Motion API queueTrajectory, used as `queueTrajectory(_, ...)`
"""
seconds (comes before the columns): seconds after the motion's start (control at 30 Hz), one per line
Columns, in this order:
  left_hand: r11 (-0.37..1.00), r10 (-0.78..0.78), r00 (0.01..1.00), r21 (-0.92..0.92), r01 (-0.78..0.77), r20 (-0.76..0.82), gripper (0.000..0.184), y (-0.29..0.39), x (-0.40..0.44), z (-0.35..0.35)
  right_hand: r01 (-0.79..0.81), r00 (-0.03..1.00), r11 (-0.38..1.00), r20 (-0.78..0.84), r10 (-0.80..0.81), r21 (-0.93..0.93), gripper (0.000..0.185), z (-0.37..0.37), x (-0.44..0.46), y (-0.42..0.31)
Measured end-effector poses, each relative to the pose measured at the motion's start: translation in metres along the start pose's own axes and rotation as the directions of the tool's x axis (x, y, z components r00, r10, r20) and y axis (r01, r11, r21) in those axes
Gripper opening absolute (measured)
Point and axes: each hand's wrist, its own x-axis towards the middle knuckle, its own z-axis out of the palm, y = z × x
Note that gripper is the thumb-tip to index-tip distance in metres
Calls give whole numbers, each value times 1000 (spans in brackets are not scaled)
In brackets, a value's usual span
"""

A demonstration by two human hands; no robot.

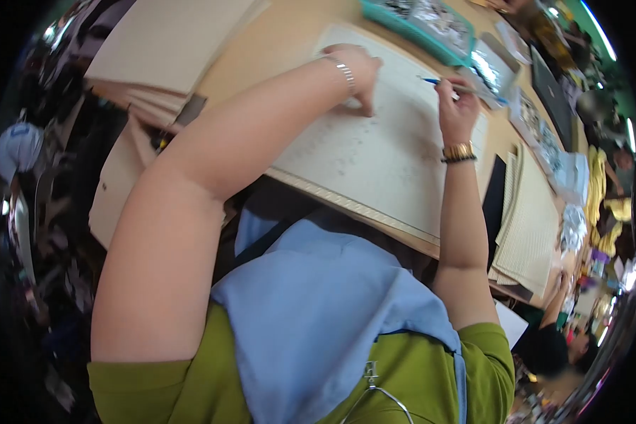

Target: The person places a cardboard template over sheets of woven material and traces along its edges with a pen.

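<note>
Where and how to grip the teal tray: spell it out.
Probably the near long rim of the tray, midway along, coming from the person's side with the left hand: that straight wall faces it, while the right hand holds the pen. Small shiny pieces fill it, so keep it level. Silver packs crowd its right end; its far left is out of frame.

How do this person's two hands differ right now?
The left hand is spread open on the white board, while the right hand is curled around a pen. The left hand has a silvery bracelet at its wrist; the right has a gold-toned band beside a dark one. Both hands are ungloved.
</note>
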Motion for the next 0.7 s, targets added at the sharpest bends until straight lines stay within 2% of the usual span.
queueTrajectory(0.07, 1000, -5, 1000, 7, 5, 29, 93, 0, 2, 1, -40, 991, 977, 136, 11, 212, 6, 18, -35, -56)
queueTrajectory(0.1, 1000, -6, 999, 22, 5, 40, 93, 0, 2, 0, 73, 960, 979, 253, -120, 189, 8, 28, -56, -69)
queueTrajectory(0.13, 999, -3, 999, 39, 1, 48, 93, 0, 4, -1, 192, 899, 965, 363, -247, 179, 11, 37, -74, -82)
queueTrajectory(0.2, 999, -8, 996, 43, 4, 91, 100, 1, 11, 1, 272, 712, 934, 604, -358, 232, 19, 51, -97, -114)
queueTrajectory(0.3, 999, -16, 996, 35, 13, 85, 99, 1, 8, 2, 451, 586, 878, 690, -426, 160, 22, 73, -116, -138)
queueTrajectory(0.47, 999, -20, 995, 35, 16, 96, 97, 4, 6, -1, 457, 584, 880, 703, -405, 128, 21, 87, -126, -130)
queueTrajectory(0.63, 999, -19, 991, 32, 15, 135, 87, 3, 8, 1, 446, 567, 894, 757, -325, 49, 21, 50, -127, -122)
queueTrajectory(0.7, 999, -32, 989, 34, 28, 146, 92, 2, 8, 1, 480, 561, 876, 752, -347, 46, 21, 54, -129, -125)
